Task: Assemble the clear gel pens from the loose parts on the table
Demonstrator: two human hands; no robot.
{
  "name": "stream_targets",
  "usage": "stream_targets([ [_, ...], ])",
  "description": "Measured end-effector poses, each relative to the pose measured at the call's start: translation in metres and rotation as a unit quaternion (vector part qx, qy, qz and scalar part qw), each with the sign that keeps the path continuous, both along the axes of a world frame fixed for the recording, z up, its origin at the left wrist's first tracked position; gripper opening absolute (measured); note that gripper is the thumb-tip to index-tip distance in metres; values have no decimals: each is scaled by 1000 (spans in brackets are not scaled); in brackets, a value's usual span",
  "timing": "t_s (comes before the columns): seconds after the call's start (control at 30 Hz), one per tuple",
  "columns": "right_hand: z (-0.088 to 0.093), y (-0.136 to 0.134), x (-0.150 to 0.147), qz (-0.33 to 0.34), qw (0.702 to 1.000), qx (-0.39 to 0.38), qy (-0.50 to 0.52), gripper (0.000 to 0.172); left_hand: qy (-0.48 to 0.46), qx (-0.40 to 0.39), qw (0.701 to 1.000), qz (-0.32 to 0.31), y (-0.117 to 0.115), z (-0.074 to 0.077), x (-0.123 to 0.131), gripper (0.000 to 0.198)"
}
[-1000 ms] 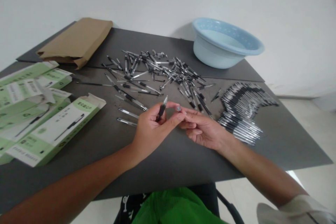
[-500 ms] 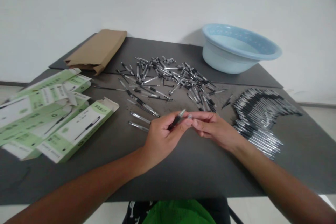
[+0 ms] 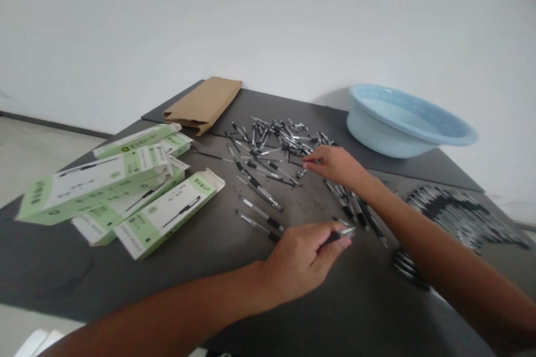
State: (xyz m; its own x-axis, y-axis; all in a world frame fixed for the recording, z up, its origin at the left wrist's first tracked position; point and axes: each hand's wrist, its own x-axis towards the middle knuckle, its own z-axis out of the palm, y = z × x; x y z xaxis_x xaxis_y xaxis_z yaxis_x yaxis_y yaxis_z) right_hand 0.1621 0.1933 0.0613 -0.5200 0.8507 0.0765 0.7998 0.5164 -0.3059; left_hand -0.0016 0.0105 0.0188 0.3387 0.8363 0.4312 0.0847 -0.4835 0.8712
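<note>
My left hand (image 3: 304,259) rests low over the dark table (image 3: 201,251), fingers closed around a black and silver pen (image 3: 341,232) whose tip sticks out to the right. My right hand (image 3: 333,164) reaches forward into the loose pile of pen parts (image 3: 272,145) and pinches at a small piece there; what it grips is too small to name. Two clear pen barrels (image 3: 257,217) lie just left of my left hand.
Green and white pen boxes (image 3: 125,189) are stacked at the left. A brown paper bag (image 3: 205,103) lies at the back. A light blue basin (image 3: 408,120) stands at the back right. Rows of assembled pens (image 3: 456,212) lie at the right behind my forearm.
My hands have parted: the right one has left the pen and reached forward into the parts pile, while the left stays low with the pen. The view has swung left.
</note>
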Motion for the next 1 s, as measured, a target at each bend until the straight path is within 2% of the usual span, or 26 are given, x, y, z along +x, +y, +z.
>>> stream_targets([
  [0.13, -12, 18, -15, -2, 995, -2, -97, 29, 6, 6, 1000, -8, 3, 0, -2, 25],
  [0.3, -17, 23, -19, -13, 989, -22, -148, 30, 15, -2, 1000, -17, 2, 0, -2, 26],
  [0.47, -15, 22, -26, -35, 990, -38, -132, 31, 24, -18, 999, -12, 1, 1, -2, 24],
  [0.6, -8, 12, -24, -72, 995, -40, -56, 29, 16, -39, 999, 12, 3, 2, -1, 24],
  [0.7, 1, -6, -10, -103, 992, -54, 43, 21, 6, -60, 998, 34, 3, 4, 0, 27],
  [0.8, 8, -37, 12, -107, 975, -109, 163, 19, 2, -81, 995, 51, 4, 4, 0, 27],
  [1.0, 11, -121, 50, -96, 895, -267, 344, 52, 7, -101, 993, 64, 3, 0, 1, 27],
])
